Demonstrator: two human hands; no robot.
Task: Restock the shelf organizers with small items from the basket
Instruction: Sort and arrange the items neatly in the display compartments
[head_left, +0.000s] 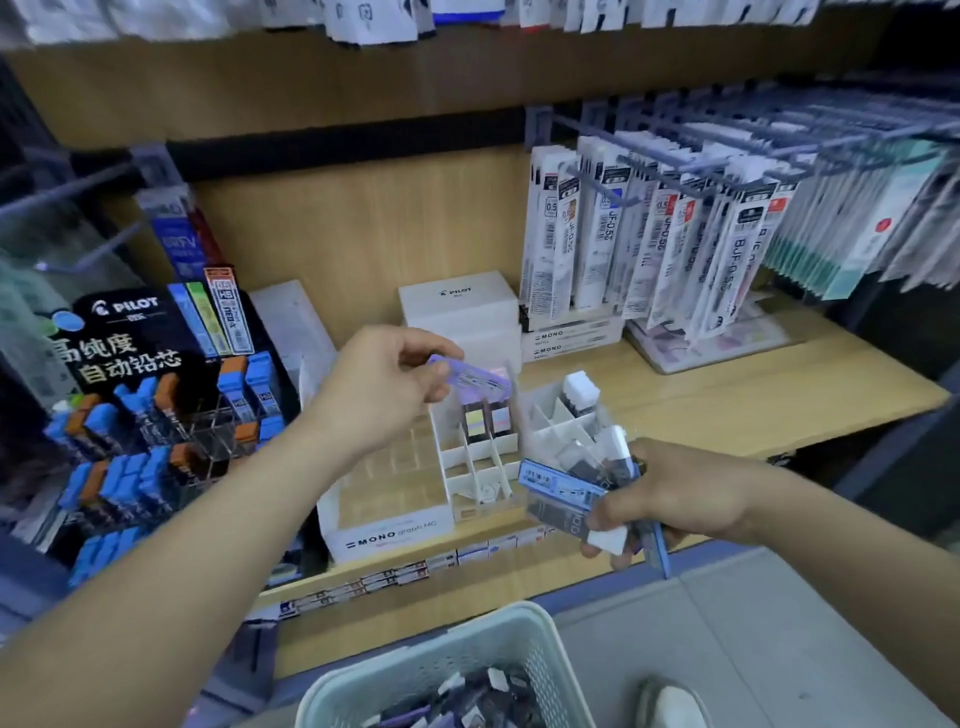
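At centre frame, just above the white divided organizer (470, 465), left hand (379, 384) pinches one purple lead case (470, 375) between thumb and fingers. The case lies roughly flat, tip toward 3 o'clock, over the back slots, not yet in. Right hand (670, 493) at 4 o'clock grips a mixed bundle of cases (563, 491), blue, clear and white-capped, held off the shelf (727, 395) edge. Progress looks early: two cases (488, 420) stand in the organizer's back row, and its other visible slots look empty. The angled organizer (556, 423) just at its 3 o'clock holds a few white-capped pieces, and the clear MONO tray (387, 501) at its 7 o'clock shows nothing inside. Basket (431, 670) at 6 o'clock, below the shelf, has plenty of small items in it, so most restocking is probably left. Pilot lead display (130, 332) at 9 o'clock is partly filled; hanging refills (649, 234) at 2 o'clock.
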